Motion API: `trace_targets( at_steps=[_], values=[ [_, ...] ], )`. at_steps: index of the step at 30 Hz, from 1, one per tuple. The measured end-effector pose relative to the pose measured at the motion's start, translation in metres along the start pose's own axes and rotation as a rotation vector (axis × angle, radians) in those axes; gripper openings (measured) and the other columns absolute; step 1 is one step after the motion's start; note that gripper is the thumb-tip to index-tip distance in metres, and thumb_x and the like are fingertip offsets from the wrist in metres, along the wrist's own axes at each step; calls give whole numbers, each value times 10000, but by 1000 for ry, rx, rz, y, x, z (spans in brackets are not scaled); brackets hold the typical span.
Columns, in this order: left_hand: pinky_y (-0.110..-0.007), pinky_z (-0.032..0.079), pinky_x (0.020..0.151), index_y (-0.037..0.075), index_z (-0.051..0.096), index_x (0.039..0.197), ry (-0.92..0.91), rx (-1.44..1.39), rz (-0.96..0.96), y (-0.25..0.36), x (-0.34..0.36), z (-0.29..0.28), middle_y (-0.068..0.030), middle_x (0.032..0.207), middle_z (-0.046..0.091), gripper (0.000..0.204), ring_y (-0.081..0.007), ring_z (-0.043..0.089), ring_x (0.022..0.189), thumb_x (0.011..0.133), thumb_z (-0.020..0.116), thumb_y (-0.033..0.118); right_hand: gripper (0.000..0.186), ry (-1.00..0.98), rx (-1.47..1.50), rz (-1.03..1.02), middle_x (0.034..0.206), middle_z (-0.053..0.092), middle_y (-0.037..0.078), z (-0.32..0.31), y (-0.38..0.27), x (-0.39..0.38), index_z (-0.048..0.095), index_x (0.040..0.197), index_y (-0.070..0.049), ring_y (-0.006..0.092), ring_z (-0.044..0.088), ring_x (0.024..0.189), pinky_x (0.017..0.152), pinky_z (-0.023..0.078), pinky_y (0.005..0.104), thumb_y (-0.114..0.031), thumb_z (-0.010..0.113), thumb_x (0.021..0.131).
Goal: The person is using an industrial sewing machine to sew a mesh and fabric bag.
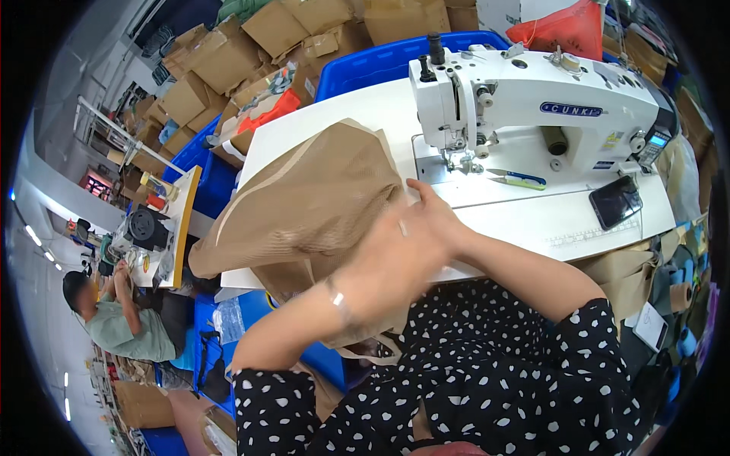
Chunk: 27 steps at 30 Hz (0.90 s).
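Observation:
A large brown mesh fabric piece (304,190) with pale trim along its edges is bunched on the white sewing table and hangs over its front edge. My left hand (388,254), smeared by motion, is at the fabric's right side, and its fingers cannot be made out. Just right of it and partly behind it is my right hand (435,216), with one digit stretched out beside the fabric; its other fingers are hidden. The hands overlap in this view. Beyond them stands a white sewing machine (532,106), its needle area right of the fabric.
Thread snips (521,179) lie by the machine, with a black phone (616,203) and a clear ruler (593,235) farther right. A blue bin (357,74) and cardboard boxes (220,57) stand behind the table. At left, a co-worker (137,327) sits at another sewing machine.

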<state>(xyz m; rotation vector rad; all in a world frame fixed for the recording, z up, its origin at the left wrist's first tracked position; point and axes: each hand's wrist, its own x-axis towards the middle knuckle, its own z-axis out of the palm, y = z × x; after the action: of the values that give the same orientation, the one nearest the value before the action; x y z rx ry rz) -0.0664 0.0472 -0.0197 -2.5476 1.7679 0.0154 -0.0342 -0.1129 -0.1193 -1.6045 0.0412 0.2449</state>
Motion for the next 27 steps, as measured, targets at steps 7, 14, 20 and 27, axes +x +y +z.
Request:
trace_targets(
  at_steps=[7, 14, 20, 27],
  values=[
    [-495, 463, 990, 12, 633, 1194, 221, -251, -500, -42, 28, 98, -183, 1158, 607, 336, -376, 578, 1116, 887, 585, 142, 411, -62, -150, 54, 932, 705, 90, -45, 1, -43, 616, 1352, -41, 143, 679, 629, 616, 584, 296, -25, 650, 943],
    [-480, 377, 1121, 28, 548, 1406, 328, -137, -391, -45, 30, 106, -183, 1409, 507, 524, -383, 501, 1271, 882, 559, 17, 302, -85, -1098, -794, 1084, 697, 119, -84, 1, -46, 707, 1166, -79, 279, 656, 1104, 930, 532, 398, -100, 680, 866],
    [-450, 356, 1170, 98, 583, 1406, 340, -395, -317, -77, 60, 115, -137, 1500, 514, 447, -340, 480, 1348, 961, 578, 60, 260, -116, -1137, -1106, 1157, 712, 116, -102, 11, -9, 690, 1064, -12, 254, 670, 1119, 949, 529, 394, -136, 702, 836],
    [-462, 447, 1100, 86, 646, 1317, 413, -227, -159, -117, 89, 125, -121, 1387, 614, 353, -299, 569, 1275, 993, 598, 218, 235, 79, -1089, -976, 1205, 725, 95, -106, 19, -8, 696, 1068, -31, 234, 683, 1106, 926, 506, 390, -83, 698, 839]
  ],
)
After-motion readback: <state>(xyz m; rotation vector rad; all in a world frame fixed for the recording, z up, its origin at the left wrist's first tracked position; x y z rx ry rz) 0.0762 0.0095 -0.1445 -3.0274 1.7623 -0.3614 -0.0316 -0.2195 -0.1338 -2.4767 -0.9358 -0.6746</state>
